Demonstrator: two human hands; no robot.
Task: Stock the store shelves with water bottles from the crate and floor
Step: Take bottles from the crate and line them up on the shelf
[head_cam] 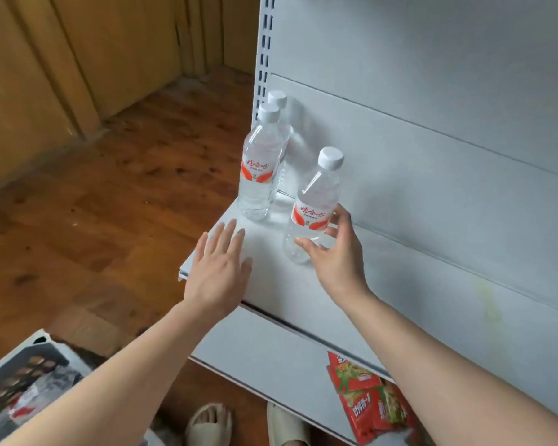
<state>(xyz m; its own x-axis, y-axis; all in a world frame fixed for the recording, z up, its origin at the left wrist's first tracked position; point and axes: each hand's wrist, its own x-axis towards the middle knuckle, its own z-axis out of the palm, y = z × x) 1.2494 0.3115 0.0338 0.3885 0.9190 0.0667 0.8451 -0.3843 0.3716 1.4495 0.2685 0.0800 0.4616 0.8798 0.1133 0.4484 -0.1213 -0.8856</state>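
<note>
Right fingers (341, 217): curled round the back of the near bottle (313, 217) at its label, with the thumb pressed on the clear lower body in front, so the right hand (339, 262) holds it.
Left fingers (226, 234): straight and slightly spread, holding nothing.
Left hand (218, 272): palm down over the front left part of the shelf (271, 284); I cannot tell whether it touches the surface.
Near bottle: white cap, red and white label, leaning a little to the right, its base on or just above the shelf.
Front bottle (258, 175): upright at the shelf's left end, apart from the near bottle.
Back bottle (282, 123): upright right behind the front bottle, close to the back panel (432, 156).
Crate (20, 358): grey, on the floor at lower left, partly covered by the left forearm; its contents are blurred.
Red packets (368, 397): lying on the lower shelf (264, 352), under the right forearm.
Floor (110, 188): brown wooden boards.
Slippers (210, 423): pale, on the person's feet at the bottom edge.
</note>
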